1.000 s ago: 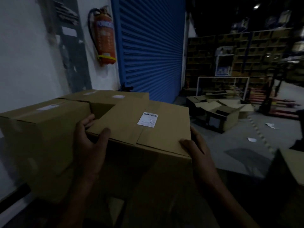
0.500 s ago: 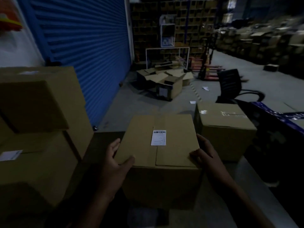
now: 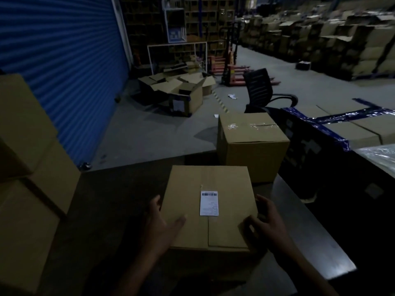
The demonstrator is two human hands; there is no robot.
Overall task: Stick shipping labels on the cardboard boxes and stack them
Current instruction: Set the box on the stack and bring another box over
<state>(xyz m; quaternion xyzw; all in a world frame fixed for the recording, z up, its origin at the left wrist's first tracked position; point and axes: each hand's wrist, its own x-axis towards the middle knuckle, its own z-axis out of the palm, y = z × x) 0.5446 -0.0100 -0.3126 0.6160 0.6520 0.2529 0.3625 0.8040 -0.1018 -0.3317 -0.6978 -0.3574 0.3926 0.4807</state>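
Now both hands grip a box (image 3: 210, 207) on the table (image 3: 111, 201): the left hand (image 3: 162, 226) on its left side, the right hand (image 3: 266, 223) on its right. A white label (image 3: 209, 203) sits on top. Another box (image 3: 252, 144) stands just behind. Stacked boxes (image 3: 27, 167) stand to the left.

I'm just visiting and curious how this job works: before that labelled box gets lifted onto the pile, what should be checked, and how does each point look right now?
1. Label stuck on: ok. The white shipping label lies flat on top of the labelled box.
2. Two-sided grip: ok. The left hand and the right hand hold opposite sides.
3. Flaps closed: ok, the top looks flat; whether it is taped, cannot tell.
4. Landing spot: cannot tell. The stack of boxes on the left is partly out of frame.
5. Neighbour clearance: ok. The taped box behind stands apart.
6. Weight: cannot tell.
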